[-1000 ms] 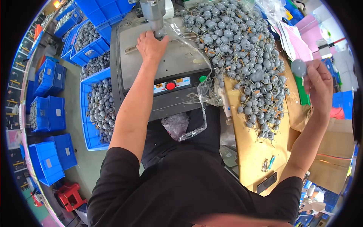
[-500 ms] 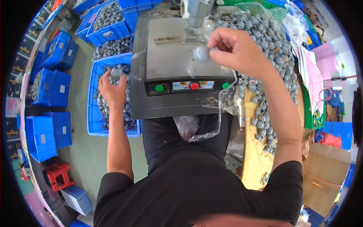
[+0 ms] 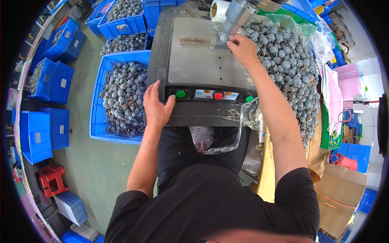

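We sit at a grey machine (image 3: 202,65) on a green floor (image 3: 101,170). At the top middle of the frame, our right hand (image 3: 242,48) pinches a small grey ball (image 3: 223,38) under the metal post (image 3: 237,16). Our left hand (image 3: 156,106) lies flat, fingers spread, by the green button (image 3: 180,94). At left, blue bins (image 3: 97,117) hold grey balls – more are piled at right (image 3: 283,60).

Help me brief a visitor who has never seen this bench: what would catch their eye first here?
Probably the great heap of grey round parts on the right, beside the grey machine. The right hand sets one small part under the machine's metal cylinder, while the left hand rests by the green button on the front panel. To the left, a blue crate brims with the same grey parts.
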`<state>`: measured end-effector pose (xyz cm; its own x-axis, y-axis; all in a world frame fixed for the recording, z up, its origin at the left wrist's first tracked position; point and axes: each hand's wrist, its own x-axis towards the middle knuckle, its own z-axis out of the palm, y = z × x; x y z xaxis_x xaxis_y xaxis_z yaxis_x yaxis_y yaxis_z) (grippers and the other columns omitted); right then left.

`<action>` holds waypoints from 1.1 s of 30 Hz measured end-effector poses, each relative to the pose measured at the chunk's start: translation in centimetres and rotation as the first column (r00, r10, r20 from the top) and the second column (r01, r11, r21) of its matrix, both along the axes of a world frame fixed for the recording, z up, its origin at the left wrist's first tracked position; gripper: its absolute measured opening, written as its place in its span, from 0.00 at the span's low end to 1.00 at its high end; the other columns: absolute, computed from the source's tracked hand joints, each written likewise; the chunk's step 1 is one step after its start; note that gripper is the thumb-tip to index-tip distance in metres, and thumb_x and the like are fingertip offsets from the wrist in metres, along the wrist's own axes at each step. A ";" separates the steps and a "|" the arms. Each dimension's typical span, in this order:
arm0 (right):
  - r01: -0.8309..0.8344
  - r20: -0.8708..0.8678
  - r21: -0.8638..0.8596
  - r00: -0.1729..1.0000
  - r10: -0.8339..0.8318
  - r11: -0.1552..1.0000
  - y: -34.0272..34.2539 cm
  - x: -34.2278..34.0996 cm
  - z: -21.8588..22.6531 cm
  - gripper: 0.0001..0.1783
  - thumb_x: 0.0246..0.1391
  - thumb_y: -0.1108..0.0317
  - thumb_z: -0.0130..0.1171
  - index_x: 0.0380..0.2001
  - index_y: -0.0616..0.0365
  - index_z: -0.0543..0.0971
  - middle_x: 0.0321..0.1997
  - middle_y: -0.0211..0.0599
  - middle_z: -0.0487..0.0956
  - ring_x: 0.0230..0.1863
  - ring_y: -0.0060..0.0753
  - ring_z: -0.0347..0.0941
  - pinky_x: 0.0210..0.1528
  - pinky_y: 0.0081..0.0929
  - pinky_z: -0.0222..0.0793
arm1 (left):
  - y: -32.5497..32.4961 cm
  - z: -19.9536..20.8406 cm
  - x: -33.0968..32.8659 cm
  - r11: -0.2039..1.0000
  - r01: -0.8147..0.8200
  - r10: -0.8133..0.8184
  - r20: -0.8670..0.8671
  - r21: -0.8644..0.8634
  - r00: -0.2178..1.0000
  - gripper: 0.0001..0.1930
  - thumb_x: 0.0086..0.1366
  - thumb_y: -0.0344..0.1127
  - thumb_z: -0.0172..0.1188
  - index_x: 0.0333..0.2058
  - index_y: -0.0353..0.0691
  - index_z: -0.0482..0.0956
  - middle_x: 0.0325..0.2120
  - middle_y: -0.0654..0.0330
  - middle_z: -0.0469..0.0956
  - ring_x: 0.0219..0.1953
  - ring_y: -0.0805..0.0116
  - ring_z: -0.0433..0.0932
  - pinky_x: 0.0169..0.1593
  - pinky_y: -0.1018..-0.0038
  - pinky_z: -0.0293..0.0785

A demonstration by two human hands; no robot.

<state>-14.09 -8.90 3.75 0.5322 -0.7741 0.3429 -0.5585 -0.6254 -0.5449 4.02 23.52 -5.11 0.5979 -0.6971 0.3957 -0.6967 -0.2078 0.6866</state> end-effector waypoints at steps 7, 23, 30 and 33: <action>-0.112 -0.148 -0.007 0.983 0.109 0.994 -0.3 -1.3 1.3 0.22 0.51 0.55 0.65 0.47 0.54 0.84 0.39 0.43 0.85 0.39 0.41 0.82 0.47 0.34 0.76 | -1.8 -1.5 -1.1 0.999 0.022 -0.020 -0.055 0.034 0.998 0.41 0.56 0.47 0.68 0.64 0.32 0.65 0.55 0.43 0.74 0.59 0.43 0.69 0.65 0.55 0.62; -0.073 -0.335 -0.085 0.941 0.040 0.994 2.0 -1.5 0.6 0.34 0.53 0.61 0.63 0.66 0.41 0.71 0.58 0.50 0.74 0.61 0.57 0.68 0.62 0.47 0.68 | -2.0 -1.8 -1.4 1.000 0.028 -0.027 -0.064 0.005 0.998 0.40 0.56 0.46 0.68 0.64 0.34 0.66 0.52 0.44 0.75 0.55 0.43 0.72 0.62 0.55 0.65; 0.193 -0.373 -0.087 0.903 -0.211 0.977 1.4 -7.1 0.4 0.17 0.54 0.57 0.60 0.43 0.53 0.82 0.40 0.49 0.83 0.43 0.55 0.79 0.47 0.47 0.74 | -1.9 -1.4 -1.2 1.000 0.015 -0.016 -0.035 -0.019 0.999 0.38 0.56 0.44 0.68 0.63 0.33 0.67 0.51 0.43 0.76 0.55 0.43 0.73 0.61 0.56 0.67; 0.197 -0.171 -0.101 0.962 -0.212 0.975 3.0 -7.3 3.2 0.15 0.55 0.56 0.59 0.30 0.59 0.83 0.27 0.48 0.82 0.33 0.53 0.81 0.37 0.45 0.73 | -1.9 -1.0 -1.5 1.000 0.006 -0.006 -0.040 -0.012 0.999 0.37 0.56 0.42 0.68 0.62 0.32 0.68 0.52 0.43 0.76 0.55 0.44 0.74 0.61 0.57 0.68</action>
